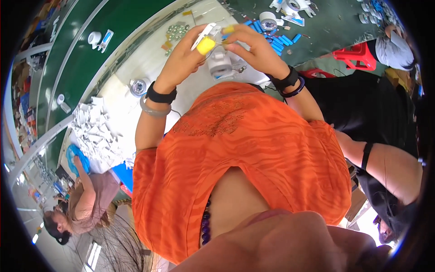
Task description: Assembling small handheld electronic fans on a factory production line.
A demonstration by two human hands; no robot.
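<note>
My left hand (186,55) is closed round a small white plastic part (204,36), held upright above the worktable. Something bright yellow (206,45), seemingly a cover on the thumb tip, presses against it. Close by on the right, my right hand (256,49) pinches at a thin dark wire (217,45) that runs toward the left hand. A blurred yellow patch shows at its fingertips too. Just below and between both hands, a white round lamp housing (220,68) rests on the table, with small loose components beside it.
Blue battery cells (282,43) lie to the right, near another round lamp head (268,21). A further lamp head (138,87) sits left of my wrist, beside a heap of white plastic parts (97,129). A green conveyor belt (74,59) runs along the left. Co-workers sit on both sides.
</note>
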